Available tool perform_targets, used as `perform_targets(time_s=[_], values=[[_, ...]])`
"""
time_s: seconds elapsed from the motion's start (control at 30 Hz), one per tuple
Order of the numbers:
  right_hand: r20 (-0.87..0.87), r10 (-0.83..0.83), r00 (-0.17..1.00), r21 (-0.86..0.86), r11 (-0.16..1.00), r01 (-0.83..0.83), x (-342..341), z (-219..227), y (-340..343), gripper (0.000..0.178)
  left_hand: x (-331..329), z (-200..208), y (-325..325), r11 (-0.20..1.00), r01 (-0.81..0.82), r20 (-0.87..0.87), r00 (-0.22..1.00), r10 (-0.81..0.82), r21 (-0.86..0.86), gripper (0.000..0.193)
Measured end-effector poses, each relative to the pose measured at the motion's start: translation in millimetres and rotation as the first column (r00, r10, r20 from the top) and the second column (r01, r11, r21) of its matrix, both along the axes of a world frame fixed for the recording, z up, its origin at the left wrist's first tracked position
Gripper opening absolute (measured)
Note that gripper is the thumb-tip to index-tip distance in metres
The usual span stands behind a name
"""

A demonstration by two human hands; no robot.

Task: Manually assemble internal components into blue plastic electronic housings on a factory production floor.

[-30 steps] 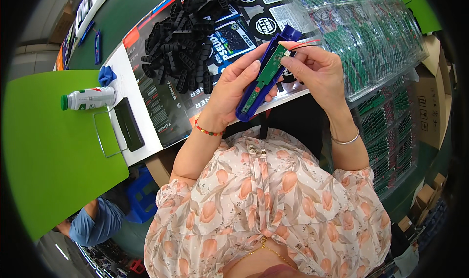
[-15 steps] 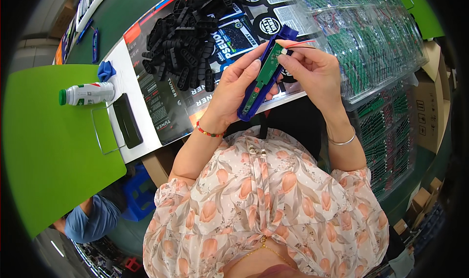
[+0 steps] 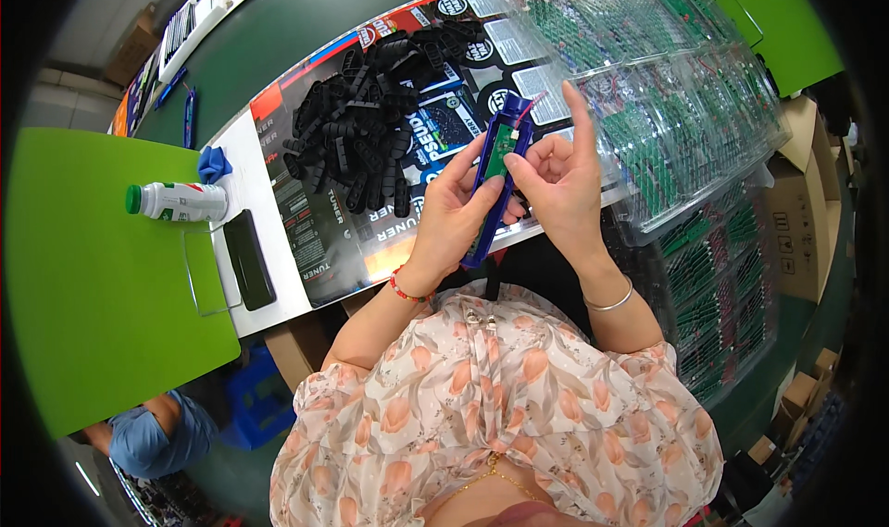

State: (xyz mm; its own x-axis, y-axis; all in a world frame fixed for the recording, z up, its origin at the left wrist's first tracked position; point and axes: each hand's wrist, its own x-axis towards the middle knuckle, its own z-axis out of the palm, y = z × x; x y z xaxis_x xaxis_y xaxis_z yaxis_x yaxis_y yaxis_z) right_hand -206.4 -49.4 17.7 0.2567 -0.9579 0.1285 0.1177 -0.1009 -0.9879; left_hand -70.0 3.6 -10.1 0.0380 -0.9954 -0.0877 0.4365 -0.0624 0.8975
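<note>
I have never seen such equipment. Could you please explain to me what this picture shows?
Gladly. There is no robot, only a person working barehanded. The view looks down from the left of two fisheye cameras worn on the head, so straight edges bend. The left hand holds a long blue casing with a green circuit board inside; the right hand is at the board. Ahead, black parts lie piled on printed sheets; to the right, clear trays hold many circuit boards.
</note>
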Motion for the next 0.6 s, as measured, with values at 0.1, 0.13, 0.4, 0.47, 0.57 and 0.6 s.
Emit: perform_targets(time_s=[0.1, 0.13, 0.4, 0.47, 0.57, 0.6], values=[[0.026, 0.005, 1.0, 0.072, 0.997, -0.007, 3.8, 4.7, 2.0, 0.081, 1.1, 0.3, -1.7, 1.0, -0.017, -0.056, 0.998, 0.018, 0.021, 0.055], [0.004, 0.0, 1.0, 0.046, 0.999, 0.0, 3.6, 3.8, 0.5, 0.08, 1.9, -1.2, -2.2, 1.0, -0.003, -0.075, 0.997, 0.005, 0.025, 0.055], [-0.1, -0.026, 0.995, -0.021, 0.999, 0.024, 12.6, -4.3, -7.5, 0.077, 10.2, 3.4, -1.8, 0.998, 0.043, -0.13, 0.991, -0.036, 0.051, 0.054], [-0.08, -0.039, 0.996, -0.038, 0.999, 0.036, 17.4, -8.4, -8.8, 0.076, 17.0, 9.4, -4.4, 0.998, 0.042, -0.075, 0.996, -0.038, 0.057, 0.054], [0.047, -0.042, 0.998, -0.029, 0.999, 0.043, 25.5, -22.6, -8.5, 0.075, 46.8, 22.3, -17.1, 0.999, 0.021, 0.133, 0.991, -0.025, 0.032, 0.057], [-0.034, -0.041, 0.999, -0.059, 0.998, 0.039, 23.0, -22.8, -7.4, 0.071, 61.3, 38.2, -30.8, 0.998, -0.044, 0.168, 0.985, 0.037, 0.038, 0.059]])
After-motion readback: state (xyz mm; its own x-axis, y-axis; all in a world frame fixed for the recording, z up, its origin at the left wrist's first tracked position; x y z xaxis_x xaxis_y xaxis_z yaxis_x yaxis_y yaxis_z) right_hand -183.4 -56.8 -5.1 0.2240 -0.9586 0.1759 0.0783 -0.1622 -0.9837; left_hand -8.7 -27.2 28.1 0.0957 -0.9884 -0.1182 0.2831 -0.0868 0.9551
